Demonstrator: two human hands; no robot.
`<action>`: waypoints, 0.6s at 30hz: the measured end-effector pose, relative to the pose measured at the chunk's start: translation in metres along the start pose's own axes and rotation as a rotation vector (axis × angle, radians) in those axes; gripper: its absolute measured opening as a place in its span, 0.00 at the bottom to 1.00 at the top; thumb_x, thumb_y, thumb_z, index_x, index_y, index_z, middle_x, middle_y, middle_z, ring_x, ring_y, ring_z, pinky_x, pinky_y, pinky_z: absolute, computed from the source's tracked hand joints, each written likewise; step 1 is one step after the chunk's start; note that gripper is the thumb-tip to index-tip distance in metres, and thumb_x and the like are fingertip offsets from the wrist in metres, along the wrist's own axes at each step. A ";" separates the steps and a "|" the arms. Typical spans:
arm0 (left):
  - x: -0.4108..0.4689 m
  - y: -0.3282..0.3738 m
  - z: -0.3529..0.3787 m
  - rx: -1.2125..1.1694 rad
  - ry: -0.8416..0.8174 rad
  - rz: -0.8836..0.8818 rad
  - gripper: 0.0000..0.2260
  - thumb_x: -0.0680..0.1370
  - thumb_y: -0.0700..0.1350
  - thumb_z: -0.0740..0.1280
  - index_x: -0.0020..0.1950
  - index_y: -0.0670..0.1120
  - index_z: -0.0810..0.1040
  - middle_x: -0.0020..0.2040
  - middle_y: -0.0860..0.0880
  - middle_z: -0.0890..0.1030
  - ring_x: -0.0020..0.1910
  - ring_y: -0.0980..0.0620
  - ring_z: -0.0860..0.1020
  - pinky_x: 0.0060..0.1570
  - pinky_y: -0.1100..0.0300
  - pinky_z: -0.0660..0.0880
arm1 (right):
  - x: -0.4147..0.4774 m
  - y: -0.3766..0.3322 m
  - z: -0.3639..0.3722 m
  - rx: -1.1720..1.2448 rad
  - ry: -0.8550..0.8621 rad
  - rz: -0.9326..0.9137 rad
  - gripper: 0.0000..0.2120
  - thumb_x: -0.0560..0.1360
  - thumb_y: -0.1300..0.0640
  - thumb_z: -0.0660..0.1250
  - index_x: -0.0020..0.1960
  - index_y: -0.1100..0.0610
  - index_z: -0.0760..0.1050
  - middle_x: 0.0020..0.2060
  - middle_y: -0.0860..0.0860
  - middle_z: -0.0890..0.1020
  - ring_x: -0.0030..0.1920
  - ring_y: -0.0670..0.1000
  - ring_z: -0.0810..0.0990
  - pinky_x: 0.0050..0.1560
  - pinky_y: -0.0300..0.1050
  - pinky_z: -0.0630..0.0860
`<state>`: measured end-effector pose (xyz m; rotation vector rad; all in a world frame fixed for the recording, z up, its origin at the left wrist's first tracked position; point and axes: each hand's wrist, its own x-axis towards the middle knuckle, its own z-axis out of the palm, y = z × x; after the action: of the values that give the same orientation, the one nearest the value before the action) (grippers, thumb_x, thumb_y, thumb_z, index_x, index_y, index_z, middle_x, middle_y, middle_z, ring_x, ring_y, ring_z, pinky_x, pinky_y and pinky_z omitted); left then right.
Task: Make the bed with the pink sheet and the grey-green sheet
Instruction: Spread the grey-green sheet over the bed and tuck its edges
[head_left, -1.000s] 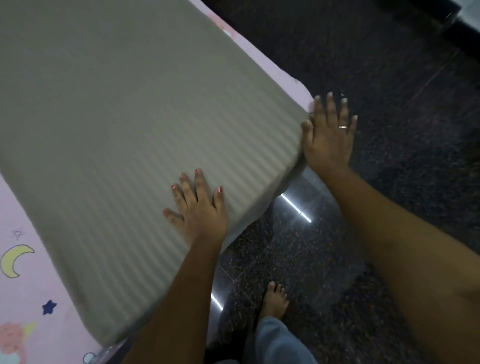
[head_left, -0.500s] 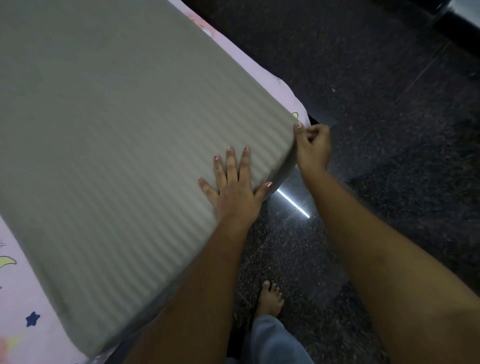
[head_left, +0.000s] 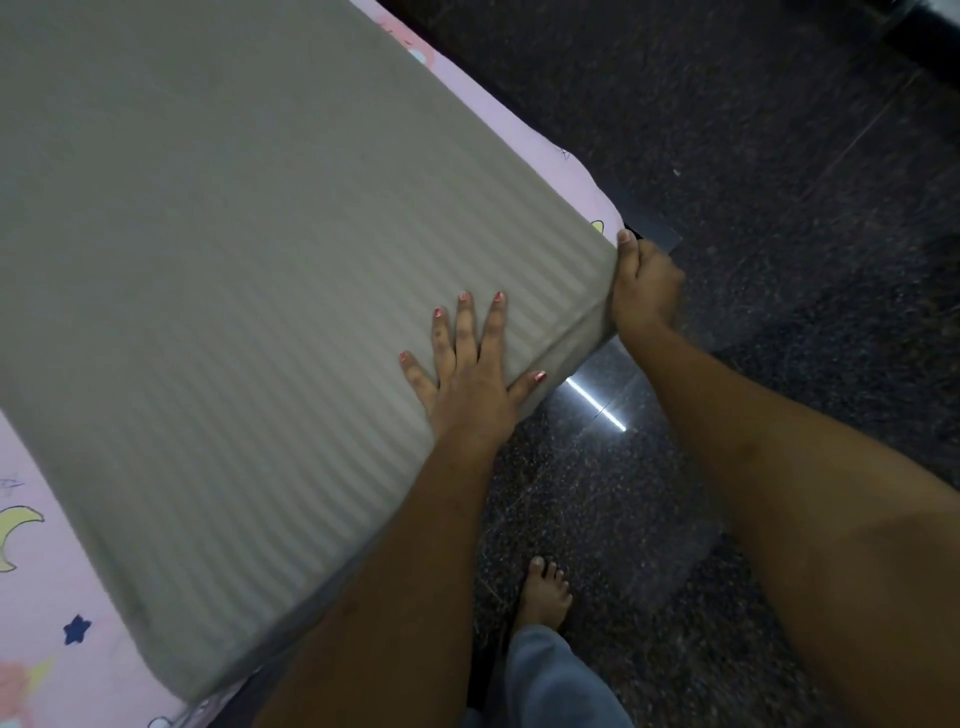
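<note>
Largely the job looks done, judging from how the cloth lies. Nearest, at the lower left, the pink sheet (head_left: 47, 587) is spread flat underneath, its moon and star print showing past the edge of the cover. Over it lies the grey-green sheet (head_left: 249, 249), striped and smooth, with no big creases in what can be seen. What seems left is squaring and settling this near corner, and perhaps tucking; the far end is out of view, so I cannot tell how it stands there.

The person stands at the side, one bare foot (head_left: 545, 592) on the dark speckled floor (head_left: 779, 156), both forearms reaching forward. The left hand (head_left: 467, 364) lies palm down on the grey-green sheet close to its edge, fingers straight and spread, thumb out along the border, pressing the cloth flat and holding nothing. Just beyond it, at the corner, the right hand (head_left: 644, 291) is closed in a loose fist against the corner of the grey-green sheet, thumb pointing up, and appears to grip the fabric there; it is slightly blurred. Beyond that a narrow strip of pink runs along the far side
</note>
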<state>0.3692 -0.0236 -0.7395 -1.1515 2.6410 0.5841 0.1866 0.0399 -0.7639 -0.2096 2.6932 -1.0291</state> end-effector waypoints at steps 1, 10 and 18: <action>0.000 -0.001 -0.001 0.006 -0.003 0.005 0.37 0.75 0.69 0.55 0.75 0.61 0.36 0.78 0.55 0.38 0.76 0.48 0.37 0.67 0.32 0.40 | -0.001 -0.002 0.000 -0.008 0.021 0.023 0.23 0.82 0.45 0.52 0.55 0.61 0.76 0.51 0.61 0.81 0.51 0.59 0.79 0.47 0.47 0.71; 0.001 -0.011 -0.010 -0.077 -0.063 0.071 0.40 0.75 0.60 0.63 0.77 0.57 0.40 0.78 0.54 0.39 0.76 0.51 0.38 0.70 0.39 0.38 | -0.058 -0.062 0.035 -0.089 0.265 -0.367 0.13 0.79 0.52 0.56 0.55 0.54 0.76 0.55 0.52 0.78 0.58 0.55 0.73 0.60 0.44 0.59; -0.027 -0.084 -0.005 0.019 0.053 0.111 0.48 0.67 0.72 0.62 0.77 0.57 0.40 0.78 0.54 0.43 0.77 0.52 0.41 0.73 0.48 0.40 | -0.053 -0.036 0.044 -0.579 -0.208 -0.884 0.24 0.78 0.40 0.52 0.71 0.45 0.67 0.71 0.47 0.69 0.73 0.53 0.64 0.71 0.54 0.51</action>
<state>0.4491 -0.0603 -0.7490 -1.0344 2.7635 0.5545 0.2512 -0.0030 -0.7615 -1.6044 2.6143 -0.2893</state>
